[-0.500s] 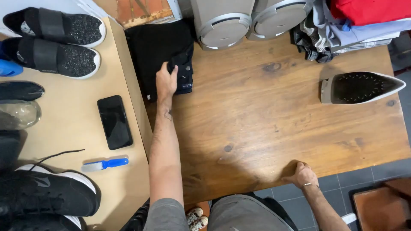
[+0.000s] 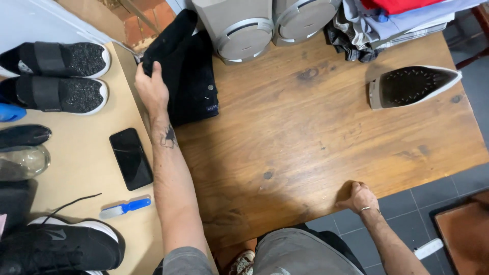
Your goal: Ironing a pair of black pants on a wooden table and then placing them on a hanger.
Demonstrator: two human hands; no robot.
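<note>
Left hand (image 2: 151, 87) has its grip closed on the left edge of the folded black garment (image 2: 191, 76), which lies at the wooden table's (image 2: 316, 137) far-left corner, just by the grey speakers (image 2: 239, 28). Prob. soft, limp, light, non-fragile; best held at the thick folded edge w/ support underneath. Right hand (image 2: 359, 197) curls on the table's near edge, holding nothing. No containers w/ visible contents.

Left hand (image 2: 152, 89) shifted from right side of folded black garment (image 2: 186, 76) to its left edge, by left edge of wooden table (image 2: 316, 142); fingers now curled over that edge. Garment's far-left part lifted, raised toward far-left corner. Forearm now angled further left along table's left edge.
</note>
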